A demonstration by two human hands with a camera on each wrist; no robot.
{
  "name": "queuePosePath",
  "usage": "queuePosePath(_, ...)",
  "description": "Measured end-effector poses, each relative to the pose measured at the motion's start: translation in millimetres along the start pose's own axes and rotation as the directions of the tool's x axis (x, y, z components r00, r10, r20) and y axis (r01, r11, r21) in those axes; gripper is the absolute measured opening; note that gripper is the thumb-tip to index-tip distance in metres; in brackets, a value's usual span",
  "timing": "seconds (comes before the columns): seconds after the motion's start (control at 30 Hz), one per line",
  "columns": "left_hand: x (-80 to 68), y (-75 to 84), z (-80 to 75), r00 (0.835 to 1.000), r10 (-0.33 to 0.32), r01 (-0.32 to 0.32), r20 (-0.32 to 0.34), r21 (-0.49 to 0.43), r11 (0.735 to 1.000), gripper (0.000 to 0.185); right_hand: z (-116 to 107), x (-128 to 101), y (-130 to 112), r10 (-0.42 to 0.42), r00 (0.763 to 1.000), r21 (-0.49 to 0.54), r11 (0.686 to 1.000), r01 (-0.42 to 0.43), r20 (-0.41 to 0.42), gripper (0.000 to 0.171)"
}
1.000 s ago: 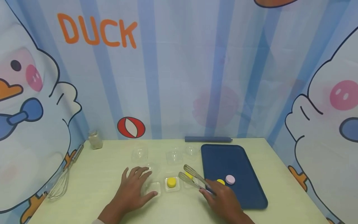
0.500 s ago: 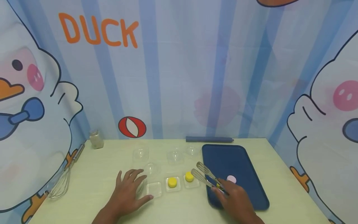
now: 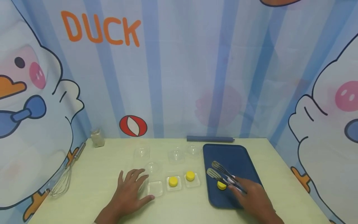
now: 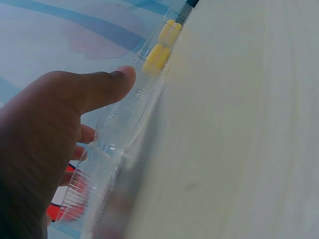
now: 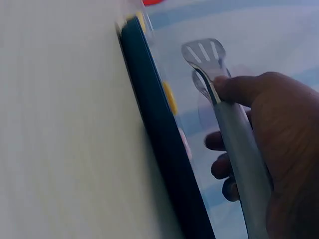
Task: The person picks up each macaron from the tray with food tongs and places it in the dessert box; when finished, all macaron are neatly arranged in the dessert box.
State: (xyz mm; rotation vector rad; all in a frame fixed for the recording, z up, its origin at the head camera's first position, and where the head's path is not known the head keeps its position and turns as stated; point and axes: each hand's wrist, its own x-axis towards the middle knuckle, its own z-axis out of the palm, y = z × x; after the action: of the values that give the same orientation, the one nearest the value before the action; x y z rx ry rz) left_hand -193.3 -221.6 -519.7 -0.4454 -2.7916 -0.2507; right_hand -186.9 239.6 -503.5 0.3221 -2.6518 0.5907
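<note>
My right hand (image 3: 253, 194) grips slotted metal tongs (image 3: 223, 175) above the blue tray (image 3: 225, 152). Their two heads stand apart, near a yellow macaron (image 3: 222, 185) on the tray; a lilac macaron (image 3: 231, 179) beside it is partly hidden by the tongs. My left hand (image 3: 127, 193) lies at the left with fingers spread, beside a clear square container base (image 3: 155, 189); whether it touches plastic cannot be told. Two more clear bases each bear a yellow macaron, the nearer one (image 3: 173, 181) and the farther one (image 3: 190, 176). In the left wrist view the thumb (image 4: 107, 89) is extended, not curled round anything.
Several clear domed lids (image 3: 176, 154) stand behind the bases. A blue rolling pin (image 3: 210, 139) lies along the back edge. At the left are a whisk (image 3: 62, 180) and a small glass jar (image 3: 97, 138). A duck-printed curtain (image 3: 179, 68) surrounds the table.
My right hand has carried the tongs rightward, from over the farther yellow macaron's base to above the tray. That macaron now shows fully in its base. My left hand has shifted slightly left.
</note>
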Motion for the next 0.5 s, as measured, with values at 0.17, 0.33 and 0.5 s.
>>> queuePosePath(0.17,0.2,-0.9,1.1,1.0,-0.01,0.011,0.018,-0.01,1.0,0.076,-12,0,10,0.084,0.989,0.024,0.996,-0.088,0.123,0.045)
queuePosePath(0.33,1.1,-1.2,1.3,0.998,-0.034,0.035,0.055,-0.021,0.999,0.078,-18,3,16,0.135,0.968,0.038,0.988,-0.147,0.212,0.043)
queuePosePath(0.5,1.8,-1.4,1.2,0.996,-0.044,0.046,0.073,-0.02,0.999,0.077,-20,3,22,0.144,0.96,0.034,0.987,-0.157,0.241,0.044)
